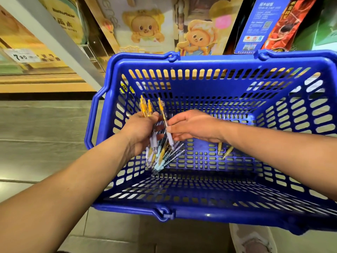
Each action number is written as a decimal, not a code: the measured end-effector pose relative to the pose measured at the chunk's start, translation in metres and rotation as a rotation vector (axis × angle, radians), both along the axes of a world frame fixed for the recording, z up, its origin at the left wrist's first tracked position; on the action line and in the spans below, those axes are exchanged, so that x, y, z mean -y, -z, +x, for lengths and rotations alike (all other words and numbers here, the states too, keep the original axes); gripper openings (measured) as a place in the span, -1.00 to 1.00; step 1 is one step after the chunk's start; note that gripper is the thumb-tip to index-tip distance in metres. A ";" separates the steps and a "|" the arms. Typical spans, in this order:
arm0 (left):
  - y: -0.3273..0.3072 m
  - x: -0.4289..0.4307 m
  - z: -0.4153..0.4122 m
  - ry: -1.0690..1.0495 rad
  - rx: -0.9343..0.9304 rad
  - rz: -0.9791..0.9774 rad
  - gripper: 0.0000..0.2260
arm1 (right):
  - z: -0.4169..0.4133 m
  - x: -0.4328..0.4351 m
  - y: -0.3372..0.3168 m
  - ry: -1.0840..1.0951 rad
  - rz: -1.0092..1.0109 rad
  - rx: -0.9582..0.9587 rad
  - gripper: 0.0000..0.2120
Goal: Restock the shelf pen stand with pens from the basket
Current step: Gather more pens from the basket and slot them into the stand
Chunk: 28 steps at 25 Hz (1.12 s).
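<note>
The left grip (140,132) is closed round a bundle of pens (160,154). Their yellow tops stick up past the fingers and their tips fan out below the palm. The right grip (193,128) pinches a single pen (162,110) between thumb and fingertips. That pen is nearly upright and touches the side of the bundle. Both hands are inside the blue basket (200,59), above its slotted bottom. Two loose pens (226,152) lie on that bottom, just under the right wrist, with only their tip ends showing. The basket sits tilted toward the viewer, its handles folded down along the rim. Behind its far wall is a shelf (54,33) with bear-printed boxes (145,28) and a price tag (20,56) reading 7.90 off to the left. Grey floor (36,125) shows to the left, and a pale shoe (253,241) shows below the near rim.
</note>
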<state>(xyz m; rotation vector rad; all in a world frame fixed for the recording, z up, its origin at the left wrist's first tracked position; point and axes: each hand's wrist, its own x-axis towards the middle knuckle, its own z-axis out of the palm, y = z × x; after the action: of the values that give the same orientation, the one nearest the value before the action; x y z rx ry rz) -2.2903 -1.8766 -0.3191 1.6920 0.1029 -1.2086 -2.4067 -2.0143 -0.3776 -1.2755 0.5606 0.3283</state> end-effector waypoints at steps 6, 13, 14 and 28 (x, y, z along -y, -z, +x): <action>-0.010 0.003 -0.007 0.017 -0.074 -0.069 -0.86 | 0.009 -0.015 -0.018 -0.118 -0.463 0.087 -0.91; -0.019 -0.001 0.005 -0.033 0.012 -0.057 -0.87 | 0.002 0.011 0.012 -0.319 -0.762 -0.208 -0.82; -0.019 -0.002 0.006 -0.029 0.011 -0.057 -0.89 | -0.001 0.007 0.023 -0.403 -0.793 -0.262 -0.74; -0.031 -0.006 0.014 -0.065 0.019 -0.142 -0.93 | 0.032 -0.062 0.066 -1.135 -1.446 0.305 -0.44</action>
<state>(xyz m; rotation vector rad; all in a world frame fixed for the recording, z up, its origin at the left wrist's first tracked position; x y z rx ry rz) -2.2768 -1.8709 -0.2880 1.5646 0.0587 -1.1244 -2.3743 -1.9520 -0.4438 -2.9427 -0.4216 0.6771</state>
